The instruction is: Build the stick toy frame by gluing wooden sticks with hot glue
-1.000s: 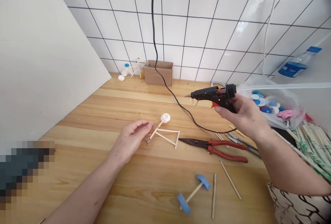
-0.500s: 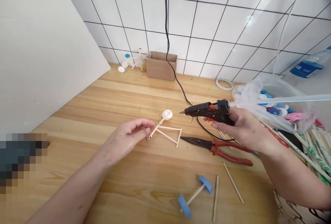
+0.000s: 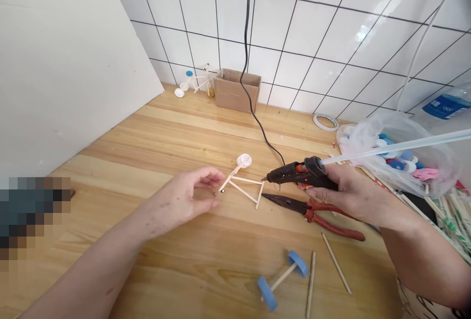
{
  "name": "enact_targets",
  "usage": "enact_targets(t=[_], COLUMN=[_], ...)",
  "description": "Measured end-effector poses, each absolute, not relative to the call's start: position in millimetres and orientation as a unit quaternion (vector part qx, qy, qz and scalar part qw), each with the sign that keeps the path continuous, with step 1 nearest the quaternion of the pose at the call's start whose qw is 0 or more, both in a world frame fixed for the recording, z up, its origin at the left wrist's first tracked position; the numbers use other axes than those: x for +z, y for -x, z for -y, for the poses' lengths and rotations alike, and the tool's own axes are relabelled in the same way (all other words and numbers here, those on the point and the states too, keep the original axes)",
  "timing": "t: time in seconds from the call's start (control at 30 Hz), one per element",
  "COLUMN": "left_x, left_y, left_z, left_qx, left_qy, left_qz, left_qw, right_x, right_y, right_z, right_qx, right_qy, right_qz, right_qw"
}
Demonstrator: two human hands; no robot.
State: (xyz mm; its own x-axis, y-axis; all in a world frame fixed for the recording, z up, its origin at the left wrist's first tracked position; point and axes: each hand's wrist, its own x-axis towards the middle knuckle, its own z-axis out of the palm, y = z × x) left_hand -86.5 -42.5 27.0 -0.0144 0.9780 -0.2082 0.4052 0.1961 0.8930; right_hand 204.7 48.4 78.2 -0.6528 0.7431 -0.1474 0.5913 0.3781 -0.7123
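My right hand (image 3: 349,194) grips a black hot glue gun (image 3: 300,172) with a long clear glue stick (image 3: 397,146) out its back. The nozzle points left, just right of a small stick frame (image 3: 245,185) lying on the wooden table (image 3: 147,142). The frame carries a white bottle cap (image 3: 244,160) at its top. My left hand (image 3: 187,196) rests beside the frame's left end, fingers curled loosely, thumb and fingertips close to the stick's tip. I cannot see whether they pinch it.
Red-handled pliers (image 3: 316,213) lie under the glue gun. An axle with two blue caps (image 3: 282,279) and loose sticks (image 3: 334,262) lie near the front. A cardboard box (image 3: 236,90), a finished stick bicycle (image 3: 193,83), a tape roll (image 3: 326,121) and a bag of caps (image 3: 397,159) stand behind.
The glue gun has come down and leftward, its nozzle now close to the stick frame. My left hand has stayed by the frame's left end.
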Motion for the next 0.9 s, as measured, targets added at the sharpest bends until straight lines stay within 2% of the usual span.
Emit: enact_targets(t=[0.27,0.9], left_x=[25.1,27.7], left_y=[84.4,83.4], left_z=[41.1,40.5], left_qx=[0.311,0.33], left_qy=[-0.564,-0.531], left_qz=[-0.648,-0.659], left_qw=[0.406,0.418], right_x=[74.9,69.4], right_y=[-208.2,-209.6], right_z=[-50.4,-52.4], right_qx=[0.344,0.373], right_qy=[0.415,0.408], right_qz=[0.84,0.832], right_qw=[0.064,0.044])
